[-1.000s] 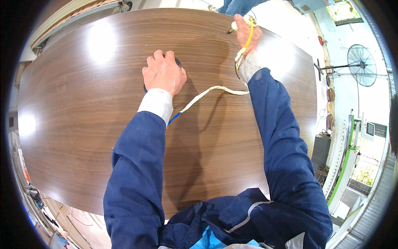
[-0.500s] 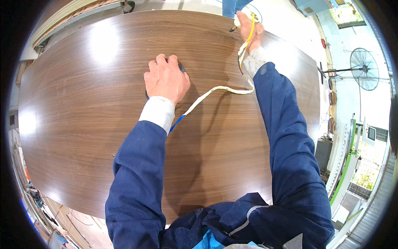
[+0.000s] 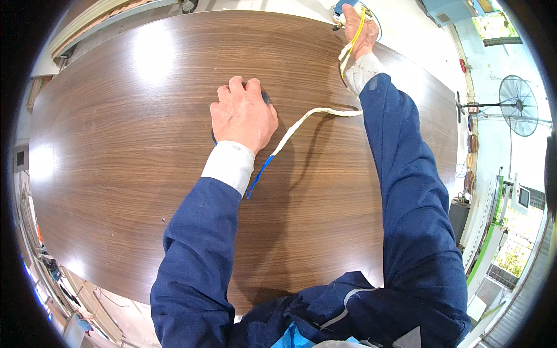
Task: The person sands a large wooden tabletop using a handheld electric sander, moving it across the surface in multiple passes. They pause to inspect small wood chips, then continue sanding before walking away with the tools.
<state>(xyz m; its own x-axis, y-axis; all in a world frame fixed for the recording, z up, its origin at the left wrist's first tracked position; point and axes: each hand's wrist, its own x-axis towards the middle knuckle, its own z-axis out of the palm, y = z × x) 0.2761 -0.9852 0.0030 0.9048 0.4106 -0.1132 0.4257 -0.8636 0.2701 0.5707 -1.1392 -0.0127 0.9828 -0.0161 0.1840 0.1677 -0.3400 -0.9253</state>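
My left hand (image 3: 243, 119) lies palm down on the brown wood-grain panel (image 3: 325, 220), fingers curled over a dark, round-edged object (image 3: 266, 97). Most of that object is hidden under the hand; a bit of red shows by the fingers. Out at the panel's far right edge, my right hand (image 3: 362, 38) grips a white fitting (image 3: 366, 11) with a short dark stub. Yellow tubing (image 3: 357, 35) runs from it back along the wrist. A cream-wrapped cord (image 3: 301, 123) stretches from the right forearm across the panel and ends in a blue tube (image 3: 261, 176) beside my left cuff.
A wall fan (image 3: 518, 105) stands off to the right, with a green and white machine (image 3: 492, 238) below it. Stacked boards (image 3: 96, 26) lie beyond the far left edge. Something blue (image 3: 342, 6) shows behind the right hand.
My right hand has moved slightly farther away and to the right with the white fitting. The whole view has shifted a little; the left hand still covers the dark object.
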